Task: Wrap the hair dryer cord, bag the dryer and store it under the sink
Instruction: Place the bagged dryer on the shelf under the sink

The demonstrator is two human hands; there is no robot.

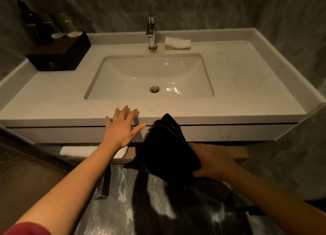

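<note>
Black bag (164,146): gripped low in front of the counter's (247,86) front edge.
Right hand (213,161): closed round the bag's side.
Left hand (121,127): flat, fingers spread, empty, over the front edge.

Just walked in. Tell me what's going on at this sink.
A person stands at a bathroom vanity. The right hand grips a black drawstring bag, held in front of the vanity's front edge, below the countertop. What's inside the bag can't be seen. The left hand is open with fingers spread, over the front edge of the counter and holding nothing. A shelf with a folded white towel sits under the sink; the bag is not on it yet.
</note>
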